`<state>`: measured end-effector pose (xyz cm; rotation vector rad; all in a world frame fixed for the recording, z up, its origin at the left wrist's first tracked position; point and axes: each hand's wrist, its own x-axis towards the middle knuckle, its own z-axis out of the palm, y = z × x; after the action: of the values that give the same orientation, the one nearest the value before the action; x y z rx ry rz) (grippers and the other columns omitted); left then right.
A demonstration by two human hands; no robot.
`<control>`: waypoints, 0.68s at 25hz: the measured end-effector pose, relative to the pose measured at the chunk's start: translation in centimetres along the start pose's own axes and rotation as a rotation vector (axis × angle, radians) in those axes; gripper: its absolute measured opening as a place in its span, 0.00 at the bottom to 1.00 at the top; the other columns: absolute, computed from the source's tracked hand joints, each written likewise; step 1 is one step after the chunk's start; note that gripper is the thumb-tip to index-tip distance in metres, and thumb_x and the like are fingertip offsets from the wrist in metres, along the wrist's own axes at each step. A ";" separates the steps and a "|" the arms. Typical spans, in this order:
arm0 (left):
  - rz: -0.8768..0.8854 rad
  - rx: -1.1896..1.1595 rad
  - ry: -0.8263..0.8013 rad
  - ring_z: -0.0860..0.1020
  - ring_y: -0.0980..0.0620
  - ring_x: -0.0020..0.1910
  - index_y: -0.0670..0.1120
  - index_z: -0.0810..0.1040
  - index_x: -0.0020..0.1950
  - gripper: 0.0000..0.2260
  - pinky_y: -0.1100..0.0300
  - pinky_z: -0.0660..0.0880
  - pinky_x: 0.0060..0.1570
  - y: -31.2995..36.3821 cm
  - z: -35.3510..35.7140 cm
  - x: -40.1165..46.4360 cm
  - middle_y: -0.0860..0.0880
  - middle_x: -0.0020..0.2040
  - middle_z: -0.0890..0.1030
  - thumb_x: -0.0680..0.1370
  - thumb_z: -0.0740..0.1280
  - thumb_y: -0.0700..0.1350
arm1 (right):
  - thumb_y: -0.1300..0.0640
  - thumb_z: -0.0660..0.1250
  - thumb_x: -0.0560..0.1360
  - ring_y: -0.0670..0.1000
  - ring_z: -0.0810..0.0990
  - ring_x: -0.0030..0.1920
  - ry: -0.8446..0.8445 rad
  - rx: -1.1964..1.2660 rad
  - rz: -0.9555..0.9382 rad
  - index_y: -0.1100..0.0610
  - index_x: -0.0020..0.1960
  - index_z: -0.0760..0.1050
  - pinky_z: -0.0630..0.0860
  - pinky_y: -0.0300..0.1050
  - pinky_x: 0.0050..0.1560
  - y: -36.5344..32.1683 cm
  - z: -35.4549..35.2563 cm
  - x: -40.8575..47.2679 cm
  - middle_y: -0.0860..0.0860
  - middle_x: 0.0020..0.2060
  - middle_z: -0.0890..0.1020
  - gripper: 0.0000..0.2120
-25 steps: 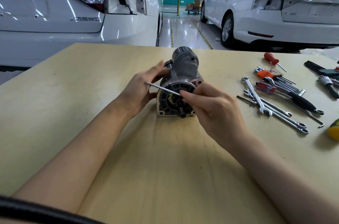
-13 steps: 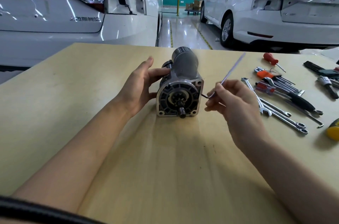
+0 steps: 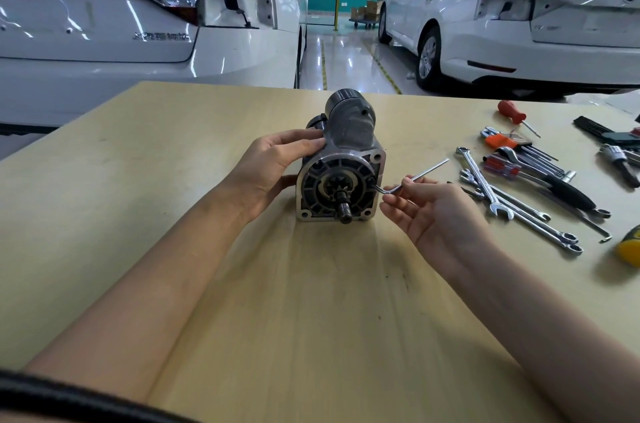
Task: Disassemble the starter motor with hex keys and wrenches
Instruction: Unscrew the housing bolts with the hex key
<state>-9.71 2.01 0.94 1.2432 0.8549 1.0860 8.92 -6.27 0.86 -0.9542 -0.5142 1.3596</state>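
Observation:
The grey starter motor (image 3: 346,152) lies on the wooden table (image 3: 173,180), its round flange and pinion gear facing me. My left hand (image 3: 273,166) grips the motor's left side, fingers over the housing and thumb below. An L-shaped hex key (image 3: 414,177) has its short end in a screw on the right of the flange; its long arm points up and right. My right hand (image 3: 433,211) is turned palm up and holds the key near its bend between thumb and fingertips.
Several combination wrenches (image 3: 491,190), a hex key set (image 3: 519,145) with an orange holder, screwdrivers (image 3: 512,113) and a ratchet (image 3: 620,161) lie at the right of the table. A yellow object (image 3: 630,246) sits at the right edge. White cars (image 3: 138,24) stand behind the table.
The hex key swung from across the flange face, pointing left, round to the right side. My right hand turned palm up and dropped slightly. The left fingers closed onto the housing.

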 end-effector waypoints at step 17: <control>-0.006 -0.014 0.000 0.81 0.55 0.44 0.47 0.84 0.50 0.06 0.61 0.78 0.40 0.1 0.1 -0.2 0.49 0.47 0.84 0.75 0.69 0.41 | 0.71 0.56 0.78 0.51 0.80 0.26 -0.013 0.010 -0.036 0.62 0.43 0.68 0.79 0.41 0.30 0.1 -0.1 0.0 0.56 0.26 0.79 0.08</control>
<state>-9.72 1.83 1.03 1.2281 0.8496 1.0852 8.93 -6.26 0.76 -0.9242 -0.5320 1.3356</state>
